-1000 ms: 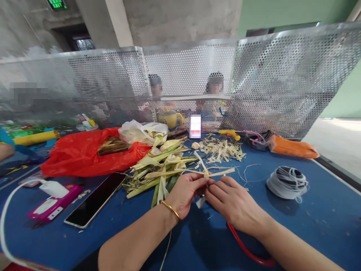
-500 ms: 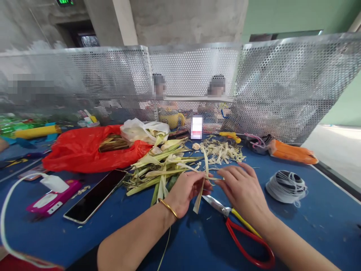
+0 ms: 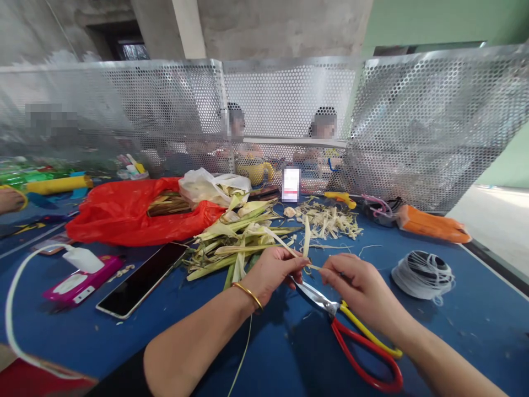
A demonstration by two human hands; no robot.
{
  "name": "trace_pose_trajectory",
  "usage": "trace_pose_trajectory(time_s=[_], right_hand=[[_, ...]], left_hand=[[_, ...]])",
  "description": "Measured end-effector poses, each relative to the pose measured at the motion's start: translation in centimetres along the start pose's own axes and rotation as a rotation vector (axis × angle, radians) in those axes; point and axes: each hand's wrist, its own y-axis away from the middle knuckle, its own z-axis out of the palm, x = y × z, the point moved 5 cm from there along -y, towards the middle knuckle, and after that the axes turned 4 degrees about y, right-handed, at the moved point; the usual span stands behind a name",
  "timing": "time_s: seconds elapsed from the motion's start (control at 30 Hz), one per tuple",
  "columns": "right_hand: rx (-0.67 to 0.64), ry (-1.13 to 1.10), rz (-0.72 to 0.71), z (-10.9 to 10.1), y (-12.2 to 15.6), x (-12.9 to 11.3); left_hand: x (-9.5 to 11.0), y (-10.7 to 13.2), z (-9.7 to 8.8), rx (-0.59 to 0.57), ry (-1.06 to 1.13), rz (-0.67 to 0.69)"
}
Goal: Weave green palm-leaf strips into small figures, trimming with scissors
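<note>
The fingers of our left hand (image 3: 275, 274) clamp together on pale leaf strips (image 3: 307, 234), one standing upright and another slanting away to the left; the fingers of our right hand (image 3: 351, 281) are pinched on a narrow end stretched between our two hands. Just below, we see scissors (image 3: 332, 309) with red and yellow handles on the blue surface (image 3: 475, 314). Beyond our hands, a heap of leaves (image 3: 231, 242) lies to the left, next to a red plastic bag (image 3: 111, 215), with pale clippings (image 3: 330, 220) ahead. A phone (image 3: 142, 281) rests at left, a spool of white cord (image 3: 422, 275) at right. Behind everything, a perforated metal screen (image 3: 285, 82) partly veils two people (image 3: 324, 125).
</note>
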Motion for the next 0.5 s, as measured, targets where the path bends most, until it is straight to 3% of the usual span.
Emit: trace_pose_trajectory(time_s=[0.1, 0.23, 0.37, 0.5], right_hand=[[-0.082, -0.169, 0.148, -0.1, -0.4, 1.9], [-0.045, -0.504, 0.384, 0.6, -0.7, 4.2], [-0.022, -0.772, 0.430, 2.4, -0.7, 3.7], [0.112, -0.780, 0.465, 3.3, -0.2, 3.3]], left_hand=[[0.0, 0.1, 0.2, -0.072, 0.055, -0.050], [-0.1, 0.5, 0.8, -0.133, 0.013, -0.086], [-0.6, 0.8, 1.4, -0.130, -0.125, -0.071], [-0.8, 1.0, 2.1, -0.159, -0.202, -0.024]])
